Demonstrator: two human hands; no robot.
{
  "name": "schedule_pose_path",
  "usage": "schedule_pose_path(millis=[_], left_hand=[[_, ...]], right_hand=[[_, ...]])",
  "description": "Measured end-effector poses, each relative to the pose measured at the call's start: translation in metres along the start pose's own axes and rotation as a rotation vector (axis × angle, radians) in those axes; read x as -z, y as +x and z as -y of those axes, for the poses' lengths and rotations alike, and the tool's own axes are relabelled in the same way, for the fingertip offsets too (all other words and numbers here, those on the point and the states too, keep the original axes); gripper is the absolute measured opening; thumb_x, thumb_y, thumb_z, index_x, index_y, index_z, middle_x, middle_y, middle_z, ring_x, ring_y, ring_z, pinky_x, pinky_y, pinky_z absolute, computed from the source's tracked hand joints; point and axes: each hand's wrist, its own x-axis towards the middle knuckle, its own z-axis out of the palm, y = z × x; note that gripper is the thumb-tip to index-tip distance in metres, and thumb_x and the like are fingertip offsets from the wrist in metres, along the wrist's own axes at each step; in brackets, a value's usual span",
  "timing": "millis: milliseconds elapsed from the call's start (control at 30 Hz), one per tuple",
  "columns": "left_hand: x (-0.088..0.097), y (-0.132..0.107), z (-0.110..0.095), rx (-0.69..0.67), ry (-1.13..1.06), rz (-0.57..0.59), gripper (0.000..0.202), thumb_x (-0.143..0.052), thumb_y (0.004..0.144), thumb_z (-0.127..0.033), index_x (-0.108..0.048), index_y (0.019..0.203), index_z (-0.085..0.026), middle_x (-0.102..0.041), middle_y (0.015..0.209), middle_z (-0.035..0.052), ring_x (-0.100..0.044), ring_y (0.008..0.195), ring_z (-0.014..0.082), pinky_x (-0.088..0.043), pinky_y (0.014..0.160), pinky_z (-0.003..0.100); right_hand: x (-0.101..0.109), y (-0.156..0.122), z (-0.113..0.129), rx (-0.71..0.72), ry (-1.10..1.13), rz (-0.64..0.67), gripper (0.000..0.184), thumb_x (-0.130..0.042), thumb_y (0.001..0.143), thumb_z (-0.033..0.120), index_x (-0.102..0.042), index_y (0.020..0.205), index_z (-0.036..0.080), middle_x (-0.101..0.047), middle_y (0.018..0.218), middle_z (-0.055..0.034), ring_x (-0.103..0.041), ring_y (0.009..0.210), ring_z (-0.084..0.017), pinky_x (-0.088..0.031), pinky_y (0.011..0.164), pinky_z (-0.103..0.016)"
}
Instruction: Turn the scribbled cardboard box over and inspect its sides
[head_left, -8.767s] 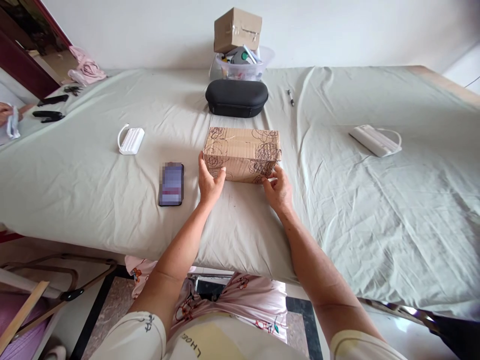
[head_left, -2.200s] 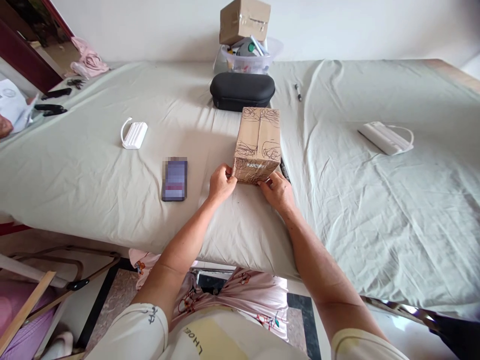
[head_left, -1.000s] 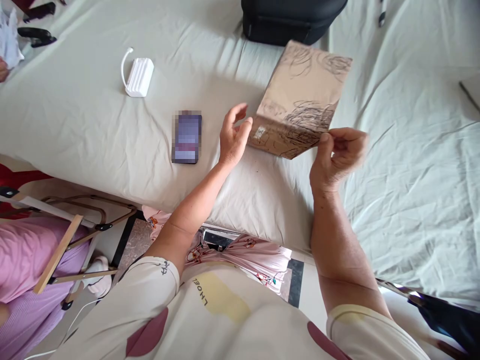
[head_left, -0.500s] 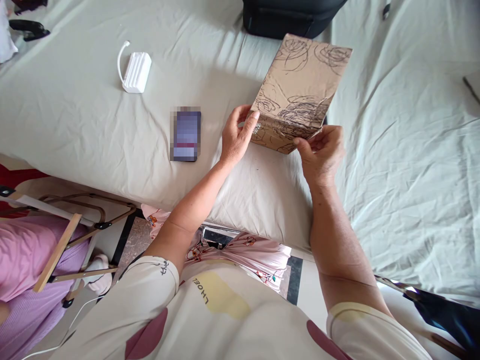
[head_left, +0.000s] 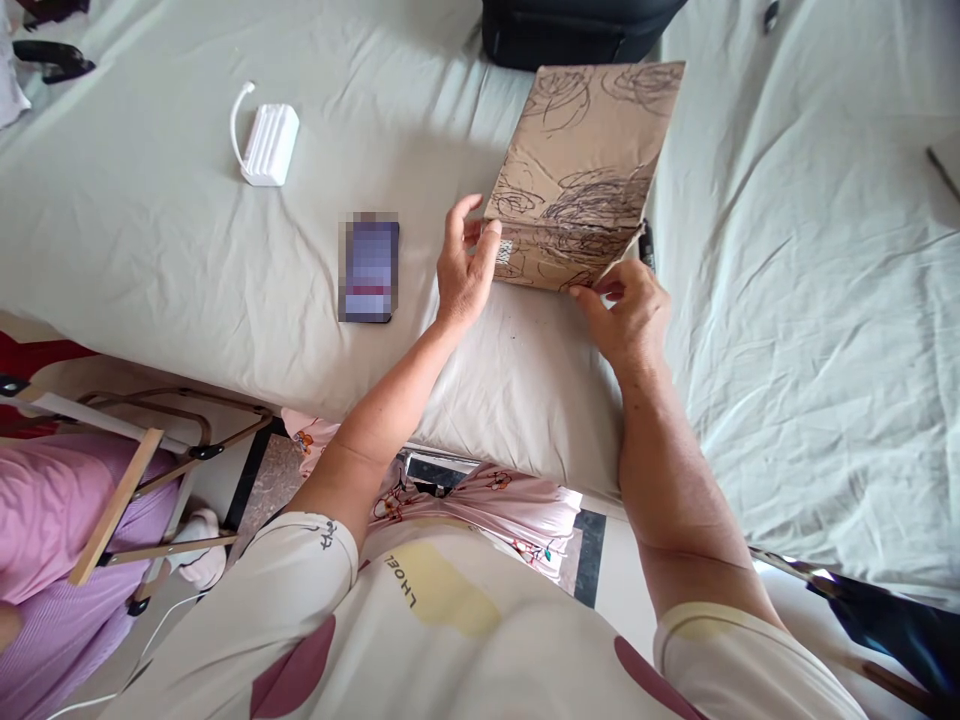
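A cardboard box (head_left: 581, 170) covered in black scribbles rests on the pale green sheet (head_left: 187, 260), its narrow end facing me. My left hand (head_left: 465, 265) is at the box's near left corner, thumb on the end face and fingers curled round the side. My right hand (head_left: 626, 315) pinches the lower edge of that end face near its right corner, fingers pressed together. What the fingertips pinch at the edge is too small to make out.
A phone (head_left: 368, 266) lies left of my left hand, and a white power bank (head_left: 268, 145) with a loop lies farther left. A black zip case (head_left: 577, 30) sits behind the box, a black marker (head_left: 646, 245) beside it. A folding chair frame (head_left: 150, 440) and someone in pink (head_left: 45, 520) are at lower left.
The box has shifted slightly away and left on the sheet. My right hand came back from the raised position onto the lower edge; my left hand stayed at the near left corner.
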Motion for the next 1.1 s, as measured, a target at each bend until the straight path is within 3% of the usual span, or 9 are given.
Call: schedule_pose_path(millis=[100,200,300,467,633,733,867,1000,1100], left_hand=[[0.001,-0.001,-0.003,0.027,0.008,0.010,0.044,-0.054,0.108,-0.055,-0.050,0.145,-0.031,-0.068,0.116,0.0033,-0.072,0.118,0.0213,-0.054,0.113,0.038],[-0.001,-0.002,-0.001,0.054,-0.006,0.015,0.046,-0.053,0.108,-0.058,-0.054,0.145,-0.031,-0.066,0.126,0.0037,-0.068,0.128,0.0232,-0.053,0.113,0.038],[-0.004,-0.003,0.006,0.067,-0.023,0.024,0.043,-0.049,0.109,-0.061,-0.062,0.134,-0.027,-0.067,0.126,0.0044,-0.065,0.133,0.0246,-0.053,0.114,0.041],[-0.003,-0.003,0.008,0.091,0.122,0.041,0.052,-0.041,0.108,-0.069,-0.064,0.106,-0.022,-0.068,0.110,0.0044,-0.068,0.121,0.0228,-0.051,0.115,0.044],[-0.004,-0.005,-0.002,0.086,0.234,0.032,0.037,-0.052,0.108,-0.060,-0.062,0.103,-0.025,-0.070,0.112,0.0046,-0.068,0.119,0.0214,-0.050,0.114,0.036],[-0.004,-0.004,-0.003,0.093,0.277,0.006,0.027,-0.055,0.109,-0.050,-0.064,0.104,-0.025,-0.072,0.113,0.0052,-0.067,0.122,0.0220,-0.050,0.116,0.037],[-0.004,-0.002,0.004,0.092,0.283,0.015,0.024,-0.056,0.109,-0.047,-0.067,0.103,-0.026,-0.074,0.115,0.0052,-0.066,0.126,0.0225,-0.049,0.118,0.037],[-0.005,-0.003,0.007,0.137,0.252,0.003,0.026,-0.051,0.112,-0.041,-0.065,0.098,-0.024,-0.073,0.102,0.0038,-0.070,0.116,0.0207,-0.051,0.112,0.033],[-0.005,-0.004,0.005,0.093,0.208,0.011,0.034,-0.045,0.113,-0.048,-0.064,0.100,-0.023,-0.071,0.100,0.0039,-0.071,0.112,0.0205,-0.052,0.109,0.033]], right_hand=[[0.003,0.000,0.005,0.012,0.111,-0.079,0.030,-0.072,0.092,0.055,-0.060,0.097,0.027,-0.066,0.097,-0.0027,-0.065,0.082,-0.020,-0.060,0.079,-0.043],[0.008,0.000,0.014,0.039,0.194,-0.212,0.034,-0.066,0.097,0.061,-0.057,0.104,0.029,-0.066,0.109,-0.0074,-0.064,0.086,-0.021,-0.059,0.078,-0.044],[0.011,0.002,0.022,0.106,0.237,-0.352,0.040,-0.064,0.097,0.068,-0.053,0.100,0.030,-0.064,0.109,-0.0109,-0.062,0.091,-0.023,-0.057,0.076,-0.044],[0.007,0.007,0.023,0.256,0.336,-0.489,0.045,-0.067,0.095,0.069,-0.054,0.100,0.026,-0.055,0.109,-0.0098,-0.063,0.101,-0.023,-0.055,0.070,-0.037],[-0.002,0.004,0.012,0.224,0.414,-0.400,0.048,-0.072,0.092,0.068,-0.053,0.116,0.031,-0.056,0.118,-0.0062,-0.065,0.091,-0.020,-0.058,0.074,-0.040],[-0.007,-0.001,0.012,0.129,0.424,-0.316,0.051,-0.072,0.092,0.068,-0.051,0.124,0.035,-0.062,0.108,-0.0048,-0.067,0.087,-0.022,-0.060,0.075,-0.043],[-0.012,-0.008,0.019,0.025,0.354,-0.194,0.036,-0.071,0.095,0.061,-0.056,0.110,0.033,-0.065,0.094,0.0000,-0.067,0.078,-0.019,-0.061,0.070,-0.039],[-0.015,-0.011,0.022,0.011,0.249,-0.088,0.026,-0.075,0.092,0.046,-0.058,0.097,0.027,-0.066,0.088,0.0012,-0.067,0.074,-0.017,-0.059,0.070,-0.036],[-0.013,-0.010,0.022,0.012,0.107,-0.001,0.019,-0.073,0.089,0.038,-0.059,0.093,0.026,-0.066,0.086,0.0003,-0.066,0.077,-0.019,-0.060,0.076,-0.038]])
